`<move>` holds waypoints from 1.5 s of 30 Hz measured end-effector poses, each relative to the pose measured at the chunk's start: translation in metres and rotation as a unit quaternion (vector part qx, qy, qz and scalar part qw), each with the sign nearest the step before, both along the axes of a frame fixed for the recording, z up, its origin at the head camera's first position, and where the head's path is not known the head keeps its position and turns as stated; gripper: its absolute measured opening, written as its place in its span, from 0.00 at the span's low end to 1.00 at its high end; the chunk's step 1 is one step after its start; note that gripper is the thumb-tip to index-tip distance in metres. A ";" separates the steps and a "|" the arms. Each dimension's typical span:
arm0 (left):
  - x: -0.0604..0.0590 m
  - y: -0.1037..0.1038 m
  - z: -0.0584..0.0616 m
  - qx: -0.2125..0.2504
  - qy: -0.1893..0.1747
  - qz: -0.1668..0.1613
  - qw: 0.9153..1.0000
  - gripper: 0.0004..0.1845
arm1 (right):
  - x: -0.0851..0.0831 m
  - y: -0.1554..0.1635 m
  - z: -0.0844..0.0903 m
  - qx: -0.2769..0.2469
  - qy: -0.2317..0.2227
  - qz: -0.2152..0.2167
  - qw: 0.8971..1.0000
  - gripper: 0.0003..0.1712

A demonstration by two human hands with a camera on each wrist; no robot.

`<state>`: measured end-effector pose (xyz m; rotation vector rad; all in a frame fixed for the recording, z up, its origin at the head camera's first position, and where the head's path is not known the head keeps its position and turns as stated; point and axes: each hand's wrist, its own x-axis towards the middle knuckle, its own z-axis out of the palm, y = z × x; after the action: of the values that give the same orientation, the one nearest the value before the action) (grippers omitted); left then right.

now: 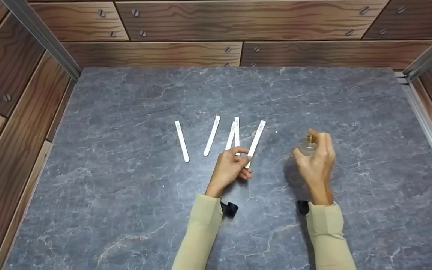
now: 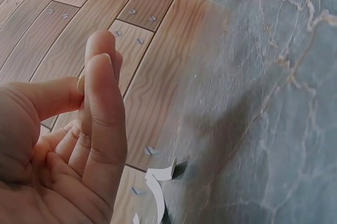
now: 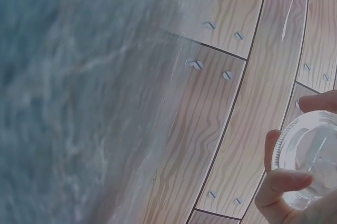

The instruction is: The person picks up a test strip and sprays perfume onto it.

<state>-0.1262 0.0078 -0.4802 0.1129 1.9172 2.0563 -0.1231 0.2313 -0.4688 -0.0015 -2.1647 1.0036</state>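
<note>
In the head view my left hand (image 1: 231, 167) pinches the rounded lower end of a white paper strip (image 1: 257, 138) between thumb and fingers. The strip slants up to the right, with small print near its far end. Beside it, my right hand (image 1: 316, 157) grips a clear glass perfume bottle (image 1: 306, 147) with a gold spray top (image 1: 310, 139), its index finger at the top. The right wrist view shows the bottle's round ribbed base (image 3: 287, 153) between thumb and fingers. The left wrist view catches my left hand (image 2: 100, 124) close up, its thumb meeting the fingers.
Several more white strips lie on the grey marbled table (image 1: 126, 210): one at left (image 1: 182, 141), one nearer the middle (image 1: 212, 135), and an overlapping pair (image 1: 237, 131) partly behind my left hand. Wood-patterned panels (image 1: 156, 52) and metal rails (image 1: 429, 131) border the table.
</note>
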 end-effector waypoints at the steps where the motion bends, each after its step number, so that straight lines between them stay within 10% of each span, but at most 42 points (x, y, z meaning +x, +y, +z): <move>1: -0.001 0.000 0.000 -0.002 0.000 0.002 1.000 0.12 | -0.001 0.000 0.001 -0.002 0.002 0.001 1.000 0.26; 18: -0.040 0.048 0.007 -0.111 0.017 0.033 0.993 0.13 | -0.002 0.006 0.014 -0.062 0.022 -0.022 0.998 0.31; 45: -0.106 0.109 0.000 -0.164 -0.089 0.027 0.982 0.17 | 0.003 0.005 0.011 -0.072 0.014 -0.010 0.997 0.31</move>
<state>-0.2326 0.1172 -0.4798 -0.1953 2.1308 1.6880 -0.1203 0.2366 -0.4577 -0.0764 -2.0591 1.1407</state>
